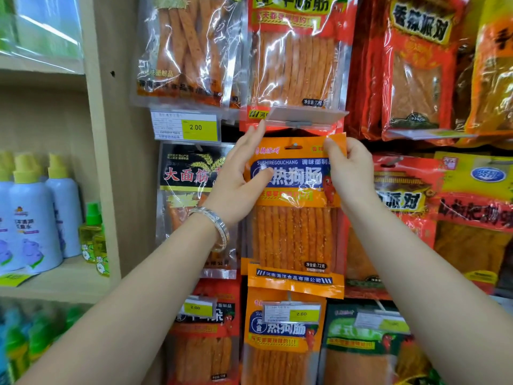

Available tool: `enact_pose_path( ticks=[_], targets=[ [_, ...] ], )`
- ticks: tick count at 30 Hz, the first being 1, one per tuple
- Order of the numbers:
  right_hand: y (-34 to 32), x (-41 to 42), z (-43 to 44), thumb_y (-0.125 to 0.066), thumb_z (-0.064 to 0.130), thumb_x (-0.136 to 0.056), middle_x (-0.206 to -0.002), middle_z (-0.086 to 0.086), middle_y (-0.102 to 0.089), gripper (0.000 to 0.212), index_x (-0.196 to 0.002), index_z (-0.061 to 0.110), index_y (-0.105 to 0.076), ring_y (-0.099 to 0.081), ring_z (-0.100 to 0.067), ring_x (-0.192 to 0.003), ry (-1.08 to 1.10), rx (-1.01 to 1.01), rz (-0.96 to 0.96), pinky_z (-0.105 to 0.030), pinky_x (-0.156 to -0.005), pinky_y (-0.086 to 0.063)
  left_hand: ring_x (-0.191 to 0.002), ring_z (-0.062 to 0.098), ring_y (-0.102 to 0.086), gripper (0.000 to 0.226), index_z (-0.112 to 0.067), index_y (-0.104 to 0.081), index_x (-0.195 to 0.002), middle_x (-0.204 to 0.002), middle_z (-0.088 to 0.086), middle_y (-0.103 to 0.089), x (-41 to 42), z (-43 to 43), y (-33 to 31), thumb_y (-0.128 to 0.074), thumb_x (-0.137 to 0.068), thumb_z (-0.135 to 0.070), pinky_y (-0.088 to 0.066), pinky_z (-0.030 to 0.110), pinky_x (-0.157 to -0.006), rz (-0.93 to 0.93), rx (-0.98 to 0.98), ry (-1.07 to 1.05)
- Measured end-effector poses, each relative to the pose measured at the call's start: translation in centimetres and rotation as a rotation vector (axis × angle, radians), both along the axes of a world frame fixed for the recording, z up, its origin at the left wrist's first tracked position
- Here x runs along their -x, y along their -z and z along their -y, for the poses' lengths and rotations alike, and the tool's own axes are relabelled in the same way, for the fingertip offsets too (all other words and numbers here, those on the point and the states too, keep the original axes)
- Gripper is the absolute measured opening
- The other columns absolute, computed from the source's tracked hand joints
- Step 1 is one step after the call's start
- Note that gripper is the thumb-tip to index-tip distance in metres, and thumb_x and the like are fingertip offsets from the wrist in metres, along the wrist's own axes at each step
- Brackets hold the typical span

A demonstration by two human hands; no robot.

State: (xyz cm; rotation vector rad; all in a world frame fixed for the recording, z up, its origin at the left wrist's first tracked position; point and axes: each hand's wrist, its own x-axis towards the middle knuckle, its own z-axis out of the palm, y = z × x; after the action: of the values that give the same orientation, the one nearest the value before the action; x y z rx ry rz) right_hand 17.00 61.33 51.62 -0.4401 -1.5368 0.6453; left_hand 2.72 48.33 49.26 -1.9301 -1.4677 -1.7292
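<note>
An orange snack packet (294, 218) with a blue label and orange sticks inside hangs in the middle of the rack, its top hole at a metal hook (294, 146). My left hand (241, 179) holds the packet's upper left edge, thumb across the blue label, fingers reaching up behind it. A silver bangle sits on that wrist. My right hand (349, 173) pinches the packet's upper right corner between thumb and fingers.
More red and orange snack packets (294, 65) hang above, below and on both sides. Yellow price tags marked 2.00 (198, 128) clip onto the hooks. A wooden shelf (69, 282) at the left carries white spray bottles (36, 218) and small green bottles.
</note>
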Motion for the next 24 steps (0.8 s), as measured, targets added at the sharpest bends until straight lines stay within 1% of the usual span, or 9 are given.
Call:
enact_pose_path(
  ticks=[3,5,6,8,10,13,15,19,24],
  targets=[
    [1.1,-0.1,-0.2,-0.053,0.031,-0.095,-0.077,0.001,-0.056,0.03,-0.083,0.004,-0.058,-0.048,-0.007,-0.069,0.077,-0.045,0.03,-0.03,-0.065,-0.037,-0.138,-0.009,-0.009,0.069,-0.058,-0.013,-0.135,-0.145,-0.031,-0.016,0.3,-0.3,0.9,-0.052,-0.09,-0.023,-0.012,0.013,-0.107,-0.04,-0.003,-0.047],
    [2.2,-0.3,0.1,-0.058,0.031,-0.092,-0.091,0.011,-0.058,0.018,-0.101,0.015,-0.056,-0.053,0.004,-0.08,0.111,-0.083,-0.016,-0.021,-0.074,-0.043,-0.138,-0.008,-0.007,0.068,-0.05,-0.014,-0.139,-0.148,-0.025,-0.012,0.7,-0.6,2.4,-0.054,-0.091,-0.024,-0.01,0.016,-0.108,-0.093,0.054,-0.106],
    [2.9,-0.5,0.4,-0.062,0.028,-0.09,-0.101,0.011,-0.056,0.027,-0.113,0.017,-0.052,-0.052,0.004,-0.089,0.16,-0.134,-0.03,-0.016,-0.079,-0.042,-0.139,-0.007,-0.004,0.068,-0.048,-0.015,-0.141,-0.15,-0.023,-0.009,0.9,-0.8,3.6,-0.054,-0.091,-0.025,-0.008,0.021,-0.11,-0.124,0.101,-0.138],
    [4.8,-0.9,0.6,-0.066,0.02,-0.085,-0.119,-0.006,-0.053,0.047,-0.127,0.008,-0.048,-0.047,-0.014,-0.109,0.351,-0.332,0.043,-0.025,-0.094,-0.038,-0.142,0.001,0.002,0.07,-0.044,-0.014,-0.143,-0.154,-0.018,0.002,1.2,-1.1,6.3,-0.056,-0.089,-0.027,-0.007,0.031,-0.114,-0.231,0.184,-0.211],
    [7.2,-1.2,0.7,-0.069,0.014,-0.081,-0.125,-0.019,-0.053,0.048,-0.125,0.003,-0.054,-0.044,-0.029,-0.118,0.533,-0.579,0.227,-0.039,-0.101,-0.035,-0.143,0.003,0.01,0.073,-0.04,-0.011,-0.146,-0.154,-0.015,0.015,1.4,-1.2,9.1,-0.055,-0.088,-0.031,-0.005,0.033,-0.117,-0.351,0.243,-0.269],
    [10.5,-1.5,0.5,-0.074,0.016,-0.078,-0.131,-0.019,-0.054,0.047,-0.123,0.005,-0.061,-0.046,-0.037,-0.127,0.555,-0.757,0.531,-0.052,-0.106,-0.036,-0.14,0.003,0.018,0.078,-0.037,-0.001,-0.147,-0.15,-0.016,0.029,1.7,-1.4,12.4,-0.053,-0.088,-0.035,-0.003,0.029,-0.116,-0.443,0.328,-0.304],
    [11.8,-1.4,0.3,-0.075,0.017,-0.078,-0.14,-0.019,-0.047,0.055,-0.128,0.004,-0.057,-0.039,-0.038,-0.133,0.548,-0.759,0.675,-0.05,-0.106,-0.031,-0.141,0.006,0.016,0.081,-0.032,0.001,-0.149,-0.15,-0.011,0.03,1.8,-1.8,13.4,-0.052,-0.088,-0.036,-0.009,0.028,-0.116,-0.449,0.37,-0.313],
    [11.2,-0.6,-0.4,-0.074,0.015,-0.079,-0.151,-0.019,-0.03,0.069,-0.14,0.002,-0.043,-0.028,-0.035,-0.14,0.511,-0.659,0.877,-0.045,-0.097,-0.046,-0.143,0.009,0.005,0.085,-0.026,0.003,-0.15,-0.146,-0.013,0.033,2.1,-3.4,13.2,-0.053,-0.088,-0.038,-0.022,0.03,-0.112,-0.351,0.44,-0.345],
    [9.4,1.9,-2.7,-0.048,0.009,-0.093,-0.159,-0.012,0.007,0.067,-0.151,0.01,-0.013,0.002,-0.023,-0.147,0.523,-0.534,1.144,-0.036,-0.103,-0.042,-0.144,0.02,-0.011,0.085,-0.021,-0.003,-0.15,-0.152,-0.007,0.028,2.8,-6.1,12.1,-0.056,-0.086,-0.041,-0.025,0.032,-0.11,-0.249,0.545,-0.342]
  ],
)
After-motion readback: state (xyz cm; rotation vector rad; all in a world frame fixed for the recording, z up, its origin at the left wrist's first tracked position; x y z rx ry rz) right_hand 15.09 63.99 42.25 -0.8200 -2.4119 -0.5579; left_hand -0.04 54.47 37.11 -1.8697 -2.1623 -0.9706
